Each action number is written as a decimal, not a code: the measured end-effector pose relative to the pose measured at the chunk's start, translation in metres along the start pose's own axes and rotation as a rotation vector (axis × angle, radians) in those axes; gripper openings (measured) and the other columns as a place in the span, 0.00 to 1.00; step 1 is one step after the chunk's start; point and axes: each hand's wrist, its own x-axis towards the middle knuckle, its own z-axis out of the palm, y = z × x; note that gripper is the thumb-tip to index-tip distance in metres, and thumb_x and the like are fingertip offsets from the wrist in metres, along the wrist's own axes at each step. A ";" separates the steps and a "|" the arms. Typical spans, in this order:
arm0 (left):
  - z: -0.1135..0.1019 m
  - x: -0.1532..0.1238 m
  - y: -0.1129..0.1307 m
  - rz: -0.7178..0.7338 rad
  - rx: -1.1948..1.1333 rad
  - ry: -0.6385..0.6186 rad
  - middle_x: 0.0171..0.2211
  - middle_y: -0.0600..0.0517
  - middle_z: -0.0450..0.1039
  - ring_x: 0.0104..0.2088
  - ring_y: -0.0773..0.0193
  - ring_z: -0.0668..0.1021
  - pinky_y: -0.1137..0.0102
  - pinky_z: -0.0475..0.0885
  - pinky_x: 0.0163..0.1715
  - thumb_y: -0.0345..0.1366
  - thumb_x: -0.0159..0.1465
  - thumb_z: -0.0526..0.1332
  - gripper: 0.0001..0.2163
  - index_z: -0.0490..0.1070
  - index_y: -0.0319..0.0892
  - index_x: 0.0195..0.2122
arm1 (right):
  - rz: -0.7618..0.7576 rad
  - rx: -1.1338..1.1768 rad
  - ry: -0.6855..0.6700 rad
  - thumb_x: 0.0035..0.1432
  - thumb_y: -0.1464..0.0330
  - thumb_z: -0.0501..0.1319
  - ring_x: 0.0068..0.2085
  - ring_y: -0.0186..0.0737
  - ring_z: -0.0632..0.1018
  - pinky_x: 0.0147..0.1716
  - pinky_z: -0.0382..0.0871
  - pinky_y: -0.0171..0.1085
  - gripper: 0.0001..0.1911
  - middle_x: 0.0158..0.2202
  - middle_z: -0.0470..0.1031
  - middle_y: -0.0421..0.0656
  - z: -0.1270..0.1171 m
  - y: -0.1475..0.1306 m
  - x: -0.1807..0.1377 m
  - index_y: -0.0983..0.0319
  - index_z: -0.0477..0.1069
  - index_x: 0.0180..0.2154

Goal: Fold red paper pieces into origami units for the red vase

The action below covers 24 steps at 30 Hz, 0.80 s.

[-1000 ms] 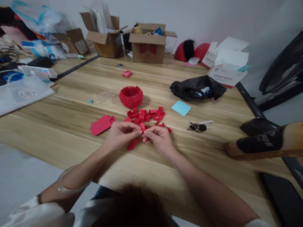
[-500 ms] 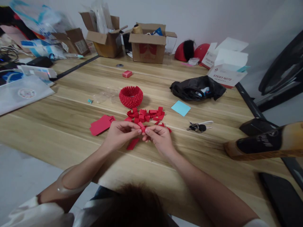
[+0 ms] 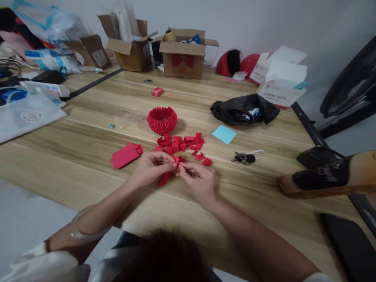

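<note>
Right hand [image 3: 198, 178] has slid back a bit, uncovering two folded triangles [image 3: 204, 159] at its 12 o'clock. It and the left hand [image 3: 149, 167] both pinch one small creased red paper piece [image 3: 177, 159] just over the wood-grain table [image 3: 88, 168]. A spiky red paper ring [image 3: 162, 119] sits at 12, and the white box [image 3: 277, 94] at 2 reads "STICKY NOTE".

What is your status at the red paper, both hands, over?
Hands: left hand and right hand both pinch one small red paper piece. Loose folded pieces just beyond, red strip beneath. Nothing blocking the hands.
</note>
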 end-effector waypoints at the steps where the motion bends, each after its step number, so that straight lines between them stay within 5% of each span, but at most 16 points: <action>1: 0.000 0.000 0.000 0.000 -0.003 -0.005 0.23 0.50 0.78 0.23 0.65 0.78 0.73 0.73 0.25 0.33 0.45 0.71 0.08 0.76 0.36 0.24 | -0.071 -0.061 0.000 0.51 0.69 0.62 0.25 0.37 0.78 0.27 0.74 0.37 0.04 0.26 0.78 0.42 -0.001 -0.001 0.000 0.59 0.76 0.28; 7: -0.002 0.002 -0.001 0.020 -0.027 0.000 0.21 0.53 0.75 0.21 0.68 0.76 0.76 0.71 0.23 0.31 0.44 0.71 0.07 0.75 0.37 0.23 | -0.352 -0.282 -0.057 0.55 0.72 0.58 0.32 0.37 0.79 0.35 0.76 0.36 0.10 0.30 0.80 0.42 -0.005 -0.004 0.003 0.56 0.78 0.32; 12: -0.002 0.001 -0.003 0.002 -0.130 0.027 0.21 0.53 0.76 0.22 0.70 0.76 0.78 0.72 0.25 0.30 0.46 0.70 0.04 0.76 0.38 0.24 | -0.397 -0.248 -0.102 0.57 0.71 0.57 0.39 0.37 0.79 0.43 0.75 0.36 0.11 0.37 0.79 0.44 -0.006 0.006 0.002 0.57 0.78 0.37; 18: -0.003 0.002 -0.004 -0.016 -0.125 0.032 0.23 0.52 0.78 0.23 0.68 0.78 0.75 0.75 0.28 0.32 0.46 0.71 0.07 0.77 0.38 0.26 | -0.244 -0.094 -0.136 0.56 0.70 0.60 0.35 0.37 0.79 0.39 0.75 0.37 0.09 0.34 0.79 0.43 -0.006 0.004 0.006 0.56 0.79 0.34; 24: -0.006 0.003 -0.008 0.065 -0.114 0.054 0.24 0.52 0.79 0.25 0.67 0.79 0.75 0.76 0.30 0.32 0.48 0.71 0.06 0.78 0.38 0.26 | 0.194 0.262 -0.116 0.55 0.64 0.60 0.25 0.35 0.77 0.26 0.73 0.35 0.10 0.27 0.78 0.44 -0.006 0.001 0.015 0.62 0.77 0.34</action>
